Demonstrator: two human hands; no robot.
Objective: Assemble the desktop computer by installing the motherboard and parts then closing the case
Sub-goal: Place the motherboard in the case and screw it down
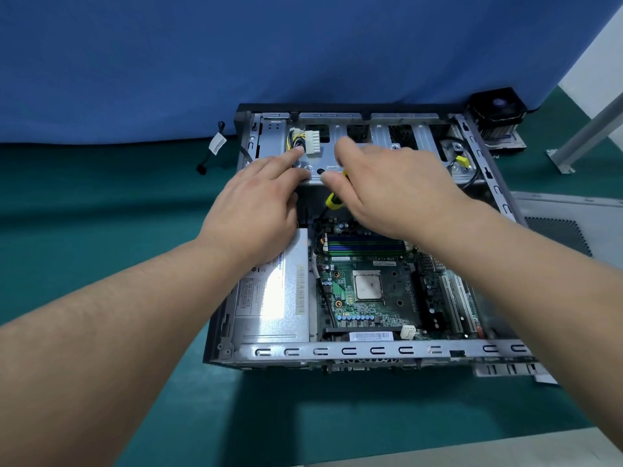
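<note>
We are working over the open computer case (pixel 354 350) lying at the centre of the green mat (pixel 101 203), its motherboard (pixel 367 288) seated inside toward five o'clock. Our left hand (pixel 259 203) is reaching to twelve o'clock, fingers straight, touching the drive cage (pixel 317 156) beside the white power connector (pixel 312 143). Our right hand (pixel 394 190) is hovering at one o'clock with fingers loosely spread over a yellow connector (pixel 333 201); whether it is grasping anything we cannot tell.
</note>
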